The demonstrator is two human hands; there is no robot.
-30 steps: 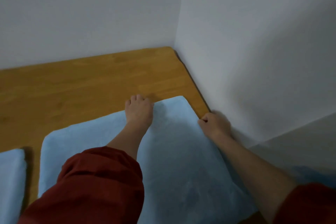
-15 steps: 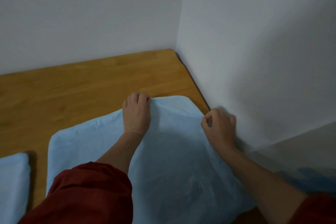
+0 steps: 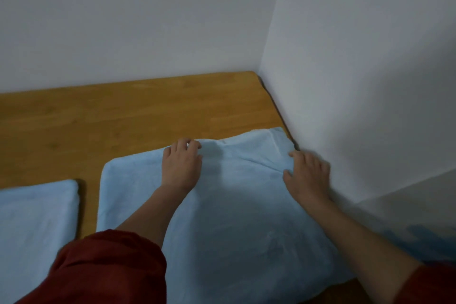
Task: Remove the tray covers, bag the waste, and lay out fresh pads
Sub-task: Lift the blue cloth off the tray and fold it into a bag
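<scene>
A light blue pad [image 3: 237, 217] lies spread on the wooden floor [image 3: 98, 126], pushed into the corner of two white walls. My left hand [image 3: 181, 168] is on the pad's far edge, and its fingertips curl over that edge. At the pad's right edge, close to the wall, my right hand [image 3: 307, 175] rests with its fingers spread on the fabric. Between my hands the far right corner of the pad is rumpled and slightly raised. Whatever is under the pad is hidden.
A second light blue pad [image 3: 37, 219] lies to the left, with a strip of floor between the two. The right wall [image 3: 357, 81] stands right beside my right hand. The back wall [image 3: 135, 20] runs behind bare floor. Red sleeves cover my upper arms.
My right hand has let go of its pinch and now lies spread on the pad's right edge. The pad's far right corner has shifted toward the wall and rumpled. My left hand stays at the far edge.
</scene>
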